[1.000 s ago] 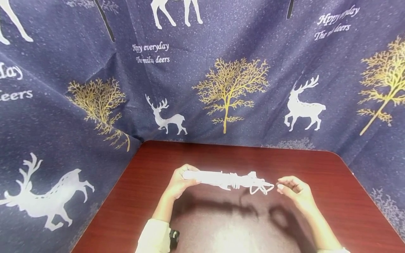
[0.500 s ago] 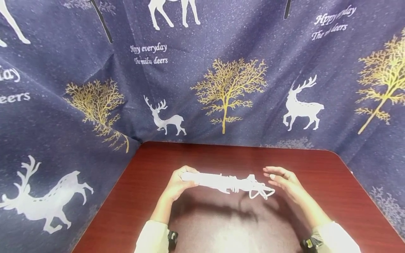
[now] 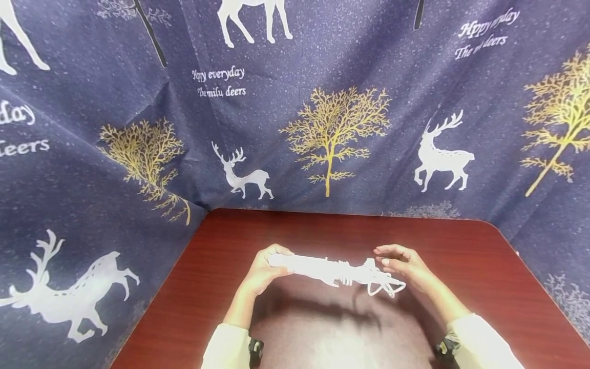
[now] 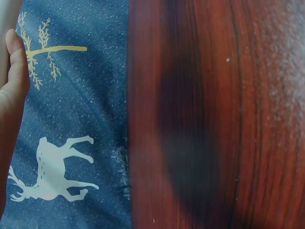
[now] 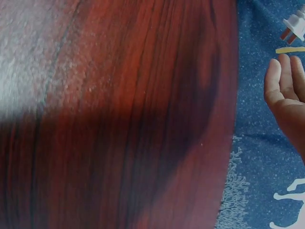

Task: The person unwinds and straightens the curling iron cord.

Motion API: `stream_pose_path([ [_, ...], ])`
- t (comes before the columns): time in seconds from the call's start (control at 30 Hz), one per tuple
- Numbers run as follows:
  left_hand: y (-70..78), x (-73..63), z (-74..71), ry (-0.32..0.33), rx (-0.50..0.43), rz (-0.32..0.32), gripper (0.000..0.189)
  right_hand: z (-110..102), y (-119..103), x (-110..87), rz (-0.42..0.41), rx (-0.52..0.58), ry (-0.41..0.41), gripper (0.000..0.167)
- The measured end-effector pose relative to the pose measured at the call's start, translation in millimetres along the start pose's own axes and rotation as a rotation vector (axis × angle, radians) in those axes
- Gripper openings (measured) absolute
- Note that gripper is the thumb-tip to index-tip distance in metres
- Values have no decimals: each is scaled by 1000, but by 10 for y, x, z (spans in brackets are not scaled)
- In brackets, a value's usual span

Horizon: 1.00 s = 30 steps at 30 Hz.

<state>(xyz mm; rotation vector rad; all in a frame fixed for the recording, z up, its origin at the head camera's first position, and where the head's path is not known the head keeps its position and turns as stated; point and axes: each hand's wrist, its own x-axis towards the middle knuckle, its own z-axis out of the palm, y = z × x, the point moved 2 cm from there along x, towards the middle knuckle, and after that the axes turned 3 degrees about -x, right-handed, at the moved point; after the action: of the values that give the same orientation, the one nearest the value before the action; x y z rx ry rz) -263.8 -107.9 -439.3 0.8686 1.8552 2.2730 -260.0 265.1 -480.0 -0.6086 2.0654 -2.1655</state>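
Note:
A long white power strip (image 3: 309,267) is held level above the table, its white cord (image 3: 386,285) wound round the right part and looping off the end. My left hand (image 3: 264,270) grips the strip's left end, thumb on the near side. In the left wrist view only a slice of the strip (image 4: 4,43) and part of that hand (image 4: 16,71) show at the edge. At the cord end, my right hand (image 3: 407,264) is beside the plug (image 3: 370,263), fingers loosely extended. The right wrist view shows the two-pronged plug (image 5: 296,25) just beyond the fingertips, apart from them.
Below the hands is a reddish-brown wooden table (image 3: 239,230) with a bright glare near its front. A blue cloth (image 3: 295,154) printed with deer and trees hangs behind and to both sides, meeting the table's edges. Dark bands show at both wrists.
My right hand has moved left, from beyond the cord's loops to beside the plug. The left hand keeps its grip, and the strip's cord end has dipped slightly.

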Motion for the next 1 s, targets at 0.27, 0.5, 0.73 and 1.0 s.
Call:
stream_pose_path([
  [0.27,-16,13,18,26,10,-65,32,55,75,32,-34,-10,-55,37],
  [0.5,-128,61,-49,27,1,-11,32,86,100,67,6,142,-216,46],
  [0.73,-202,64,-110,54,-9,-21,35,79,113,121,46,75,-114,29],
  [1.0,-231,35,-137,47,17,-25,32,49,141,101,141,81,19,29],
])
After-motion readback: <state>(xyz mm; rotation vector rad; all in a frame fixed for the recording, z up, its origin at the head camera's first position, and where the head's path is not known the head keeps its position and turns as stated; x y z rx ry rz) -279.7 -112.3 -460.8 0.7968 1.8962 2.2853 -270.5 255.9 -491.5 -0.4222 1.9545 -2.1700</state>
